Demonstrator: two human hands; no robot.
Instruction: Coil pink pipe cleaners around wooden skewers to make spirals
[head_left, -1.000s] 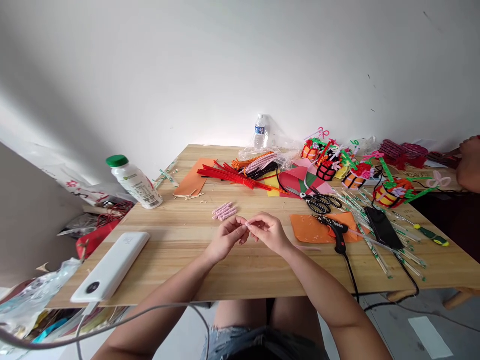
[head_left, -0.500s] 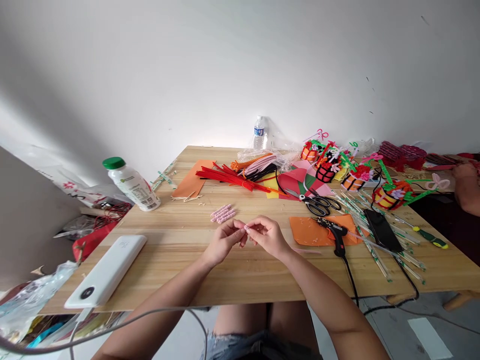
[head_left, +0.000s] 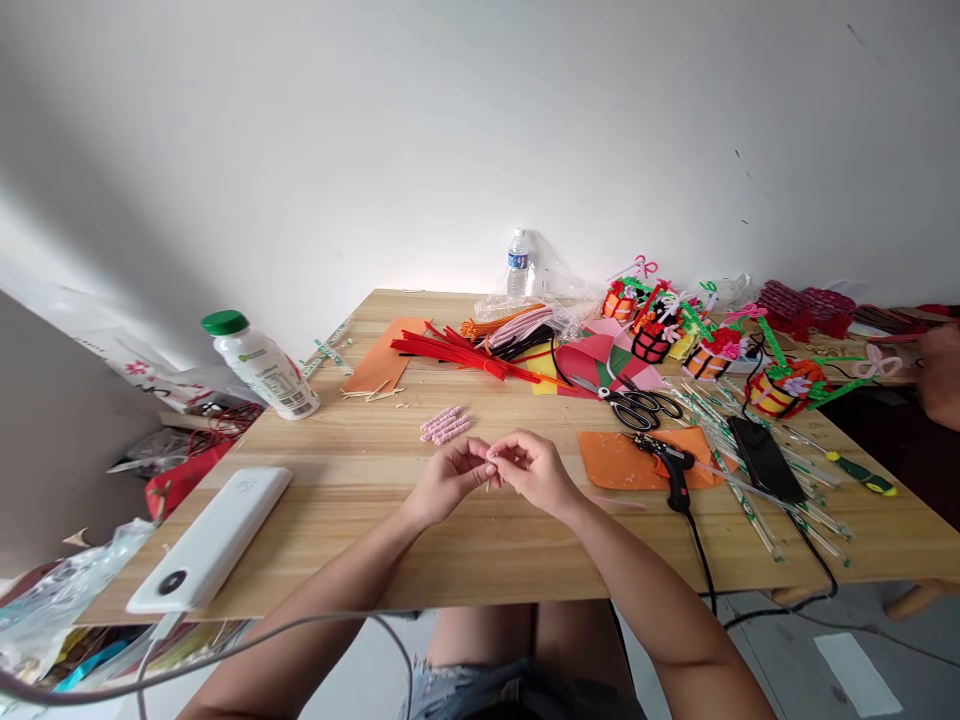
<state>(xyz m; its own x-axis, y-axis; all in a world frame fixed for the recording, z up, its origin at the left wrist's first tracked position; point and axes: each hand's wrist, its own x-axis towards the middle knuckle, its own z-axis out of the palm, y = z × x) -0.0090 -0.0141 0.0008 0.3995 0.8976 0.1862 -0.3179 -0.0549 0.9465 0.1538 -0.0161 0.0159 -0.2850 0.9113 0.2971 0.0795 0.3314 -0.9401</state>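
Note:
My left hand (head_left: 448, 482) and my right hand (head_left: 534, 474) meet above the table's front middle, fingertips pinched together. Between them is a small piece of pink pipe cleaner (head_left: 492, 455), mostly covered by the fingers. A pale stick end (head_left: 488, 486) seems to show just below the fingertips. From beside my right wrist a thin, blurred pink strand (head_left: 619, 502) runs out to the right. Just beyond my left hand, several tightly coiled pink pipe cleaners (head_left: 445, 425) lie side by side on the wood.
Red pipe cleaners (head_left: 465, 352), scissors (head_left: 637, 405) and coloured sheets (head_left: 592, 365) lie behind. To the right are a glue gun (head_left: 671, 468), straws (head_left: 757, 520), a phone (head_left: 765, 460) and small flower baskets (head_left: 780, 388). A bottle (head_left: 266, 368) and power bank (head_left: 214, 540) stand left. Another person's arm (head_left: 941, 375) shows far right.
Both hands stay in nearly the same place, with the fingers shifting slightly around the pink pipe cleaner. The strand at the right has moved a little. The other person's hand has shifted.

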